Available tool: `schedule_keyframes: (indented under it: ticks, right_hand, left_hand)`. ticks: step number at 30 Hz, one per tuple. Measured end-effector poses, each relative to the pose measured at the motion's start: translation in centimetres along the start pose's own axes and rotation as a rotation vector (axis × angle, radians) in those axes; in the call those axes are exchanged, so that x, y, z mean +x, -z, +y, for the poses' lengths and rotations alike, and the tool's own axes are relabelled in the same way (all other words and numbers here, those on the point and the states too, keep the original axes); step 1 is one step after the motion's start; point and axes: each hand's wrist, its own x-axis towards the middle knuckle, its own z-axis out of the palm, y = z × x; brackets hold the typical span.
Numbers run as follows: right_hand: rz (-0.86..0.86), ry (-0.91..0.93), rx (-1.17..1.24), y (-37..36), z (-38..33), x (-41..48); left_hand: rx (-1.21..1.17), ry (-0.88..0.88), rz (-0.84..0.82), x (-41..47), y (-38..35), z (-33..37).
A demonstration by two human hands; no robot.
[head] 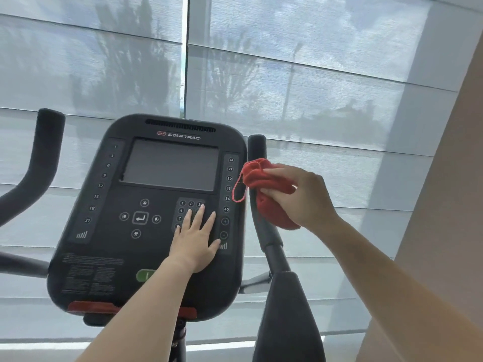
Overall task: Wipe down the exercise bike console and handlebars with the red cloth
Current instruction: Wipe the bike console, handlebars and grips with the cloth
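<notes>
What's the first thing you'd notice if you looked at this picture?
The bright red cloth jumps out, bunched in the right hand and held against the right handlebar beside the console. Next comes the big black console in the middle, with the left hand lying flat on its number keys.
</notes>
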Motion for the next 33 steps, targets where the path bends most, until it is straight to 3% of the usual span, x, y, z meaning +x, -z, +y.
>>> schedule_keyframes:
  ticks: [3,11,19,25,33]
  right_hand:
    - [0.052,0.002,-0.059,-1.5,0.0,1.4]
    - [-0.104,-0.051,-0.190,-2.9,0.9,-0.8]
    - [0.161,0.084,-0.251,-2.3,-2.1,4.4]
    - [0.082,0.129,-0.426,-4.5,-2.0,5.1]
    - [0.041,0.057,-0.375,-5.1,0.2,1.7]
  left_hand:
    - [0.028,0.000,0.006,0.0,0.1,-0.5]
    - [0.019,-0.019,0.027,0.3,-0.3,-0.8]
    - [-0.033,-0.024,0.040,0.1,-0.4,-0.6]
    - [-0.076,-0.016,0.026,0.1,-0.3,-0.4]
    - [-0.082,-0.026,0.019,0.1,-0.3,-0.7]
